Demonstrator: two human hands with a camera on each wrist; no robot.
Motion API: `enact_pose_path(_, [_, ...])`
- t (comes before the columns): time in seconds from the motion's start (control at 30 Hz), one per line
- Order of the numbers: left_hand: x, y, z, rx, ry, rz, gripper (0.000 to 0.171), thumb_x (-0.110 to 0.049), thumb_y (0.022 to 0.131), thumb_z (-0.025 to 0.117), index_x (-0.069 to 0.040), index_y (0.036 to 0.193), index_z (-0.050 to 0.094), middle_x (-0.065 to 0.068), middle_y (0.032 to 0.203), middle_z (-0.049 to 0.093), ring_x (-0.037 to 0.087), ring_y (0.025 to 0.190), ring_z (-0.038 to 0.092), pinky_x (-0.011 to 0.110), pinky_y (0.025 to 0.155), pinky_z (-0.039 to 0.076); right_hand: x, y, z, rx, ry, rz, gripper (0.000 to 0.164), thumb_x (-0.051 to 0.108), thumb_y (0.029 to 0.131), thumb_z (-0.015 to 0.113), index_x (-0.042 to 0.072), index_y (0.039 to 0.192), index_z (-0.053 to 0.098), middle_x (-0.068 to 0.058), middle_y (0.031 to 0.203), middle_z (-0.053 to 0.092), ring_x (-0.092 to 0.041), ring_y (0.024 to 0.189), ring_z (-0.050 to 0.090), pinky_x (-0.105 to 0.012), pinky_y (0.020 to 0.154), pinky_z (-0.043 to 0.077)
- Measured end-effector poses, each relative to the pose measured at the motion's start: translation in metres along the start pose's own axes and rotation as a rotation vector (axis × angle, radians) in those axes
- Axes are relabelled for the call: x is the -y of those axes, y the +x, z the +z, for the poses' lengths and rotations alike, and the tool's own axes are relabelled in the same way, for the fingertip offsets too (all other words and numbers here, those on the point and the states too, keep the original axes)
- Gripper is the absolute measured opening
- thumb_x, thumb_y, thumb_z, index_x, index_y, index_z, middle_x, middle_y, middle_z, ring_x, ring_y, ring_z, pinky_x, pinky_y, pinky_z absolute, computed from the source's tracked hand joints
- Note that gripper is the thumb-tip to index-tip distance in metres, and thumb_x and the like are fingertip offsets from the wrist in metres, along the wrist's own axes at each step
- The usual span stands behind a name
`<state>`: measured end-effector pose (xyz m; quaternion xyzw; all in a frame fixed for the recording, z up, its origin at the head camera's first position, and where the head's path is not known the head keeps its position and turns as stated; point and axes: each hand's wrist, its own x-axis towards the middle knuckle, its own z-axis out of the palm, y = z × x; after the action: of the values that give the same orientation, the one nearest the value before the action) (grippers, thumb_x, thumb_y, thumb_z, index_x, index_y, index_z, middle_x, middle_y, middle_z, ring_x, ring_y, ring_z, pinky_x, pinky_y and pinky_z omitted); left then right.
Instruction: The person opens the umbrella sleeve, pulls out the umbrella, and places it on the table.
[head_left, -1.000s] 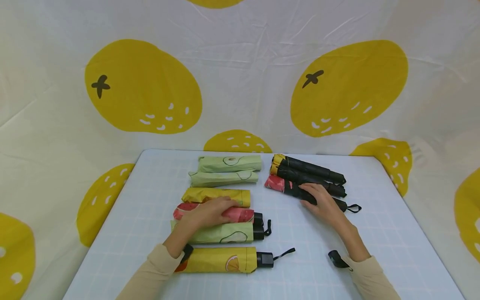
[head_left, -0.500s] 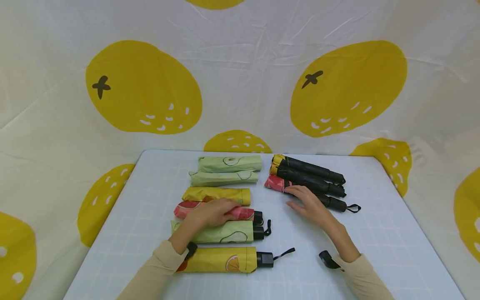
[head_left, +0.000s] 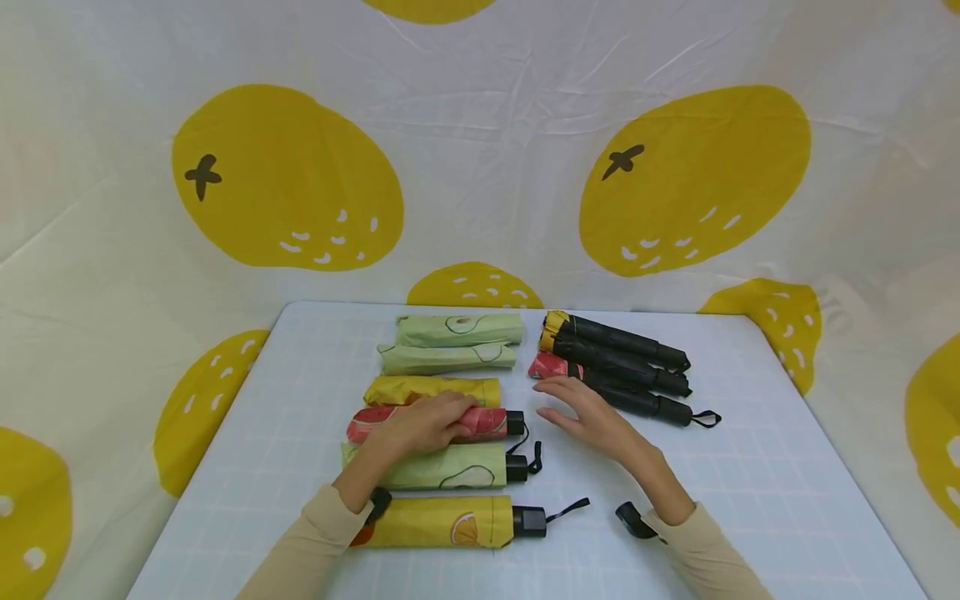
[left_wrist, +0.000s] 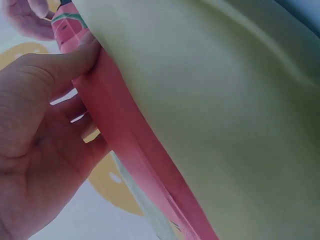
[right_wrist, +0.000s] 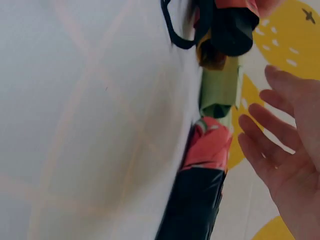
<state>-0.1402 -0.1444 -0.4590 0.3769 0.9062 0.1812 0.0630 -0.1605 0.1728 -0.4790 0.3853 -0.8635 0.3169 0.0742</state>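
My left hand [head_left: 427, 425] grips a folded pink watermelon-print umbrella [head_left: 491, 423] with a black handle. In the left wrist view, the thumb lies on the near side of the pink fabric [left_wrist: 112, 107] and the fingers reach around its far side. My right hand [head_left: 588, 417] is held with spread, relaxed fingers, between that handle and a black umbrella with a pink end [head_left: 633, 402]. Nothing is in this hand in the right wrist view. A green avocado-print umbrella [head_left: 457, 467] lies just in front of the pink one, and a yellow fabric roll [head_left: 480, 390] behind it.
Nearest on the table [head_left: 240, 467] lies a yellow orange-print umbrella [head_left: 450, 521] with a strap. Two green avocado-print rolls [head_left: 459, 330] lie at the back. At the back right, two black umbrellas with yellow ends [head_left: 622, 333] lie beside the pink-ended one.
My right hand has moved left, off the pink-ended black umbrella. The pink umbrella's handle end has risen slightly in my left hand, and its cord now shows below it.
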Motion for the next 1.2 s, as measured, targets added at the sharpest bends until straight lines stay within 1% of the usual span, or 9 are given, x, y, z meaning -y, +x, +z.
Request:
enact_pose_path(0.1, [0.0,-0.002,-0.001,-0.017,-0.006,-0.003,0.031,-0.016,0.102,0.065,-0.005,0.13,0.058,0.01,0.118,0.065,0.026,0.105,0.061,0.043,0.091,0.053,0.008,0.005,0.003,0.062,0.054,0.039,0.038,0.017,0.097,0.073,0.003,0.132,0.066,-0.008,0.134,0.064,-0.027,0.129,0.056,-0.051,0.106,0.048])
enact_pose_path(0.23, [-0.001,-0.002,-0.003,-0.02,-0.028,-0.028,0.035,-0.019,0.102,0.065,-0.006,0.135,0.058,0.01,0.125,0.064,0.025,0.109,0.06,0.044,0.095,0.052,0.017,0.011,0.006,0.131,0.121,0.092,0.04,0.023,0.101,0.068,0.004,0.136,0.064,-0.007,0.139,0.061,-0.027,0.135,0.052,-0.05,0.11,0.045])
enact_pose_path(0.37, [-0.002,-0.002,-0.004,-0.034,-0.037,-0.023,0.037,-0.021,0.103,0.065,-0.007,0.136,0.057,0.01,0.127,0.064,0.024,0.107,0.059,0.042,0.093,0.052,0.022,0.016,0.01,0.167,0.184,0.077,0.041,0.026,0.105,0.062,0.003,0.139,0.062,-0.007,0.138,0.062,-0.024,0.132,0.055,-0.049,0.108,0.046])
enact_pose_path(0.5, [-0.001,-0.003,-0.005,-0.046,-0.045,-0.017,0.037,-0.021,0.103,0.065,-0.007,0.136,0.058,0.01,0.127,0.063,0.023,0.105,0.059,0.041,0.091,0.052,0.023,0.019,0.015,0.19,0.211,0.026,0.042,0.024,0.104,0.064,0.002,0.14,0.06,-0.006,0.136,0.064,-0.021,0.126,0.06,-0.045,0.105,0.049])
enact_pose_path(0.67, [0.001,-0.003,-0.004,-0.044,-0.054,-0.016,0.037,-0.022,0.103,0.065,-0.007,0.135,0.058,0.008,0.125,0.064,0.021,0.104,0.058,0.04,0.091,0.052,0.02,0.02,0.02,0.157,0.17,-0.073,0.038,0.014,0.098,0.071,0.001,0.134,0.064,-0.006,0.125,0.069,-0.019,0.114,0.065,-0.039,0.098,0.054])
enact_pose_path(0.73, [0.002,-0.003,-0.003,-0.036,-0.079,-0.028,0.039,-0.024,0.102,0.066,-0.008,0.136,0.058,0.007,0.124,0.063,0.021,0.103,0.058,0.039,0.091,0.052,0.019,0.02,0.019,0.137,0.163,-0.101,0.036,0.01,0.097,0.073,0.002,0.131,0.066,-0.005,0.121,0.07,-0.018,0.109,0.065,-0.037,0.094,0.056])
enact_pose_path(0.83, [0.001,-0.002,-0.003,-0.024,-0.127,-0.057,0.042,-0.027,0.102,0.067,-0.009,0.138,0.057,0.006,0.124,0.062,0.02,0.103,0.057,0.038,0.09,0.052,0.017,0.02,0.016,0.107,0.157,-0.127,0.035,0.007,0.094,0.075,0.002,0.128,0.068,-0.006,0.119,0.07,-0.018,0.107,0.066,-0.037,0.091,0.057])
enact_pose_path(0.93, [0.001,-0.002,-0.003,-0.014,-0.159,-0.077,0.044,-0.029,0.101,0.068,-0.01,0.139,0.056,0.005,0.124,0.061,0.019,0.103,0.056,0.038,0.089,0.051,0.016,0.019,0.011,0.079,0.144,-0.138,0.035,0.006,0.092,0.077,0.001,0.126,0.07,-0.007,0.118,0.071,-0.019,0.106,0.066,-0.038,0.09,0.058])
enact_pose_path(1.2, [0.002,-0.004,-0.005,-0.011,-0.18,-0.066,0.047,-0.027,0.101,0.069,-0.008,0.141,0.055,0.007,0.126,0.06,0.02,0.103,0.055,0.038,0.09,0.051,0.011,0.012,-0.001,0.04,0.127,-0.13,0.038,0.004,0.088,0.08,0.001,0.124,0.071,-0.008,0.121,0.071,-0.026,0.116,0.066,-0.042,0.094,0.056])
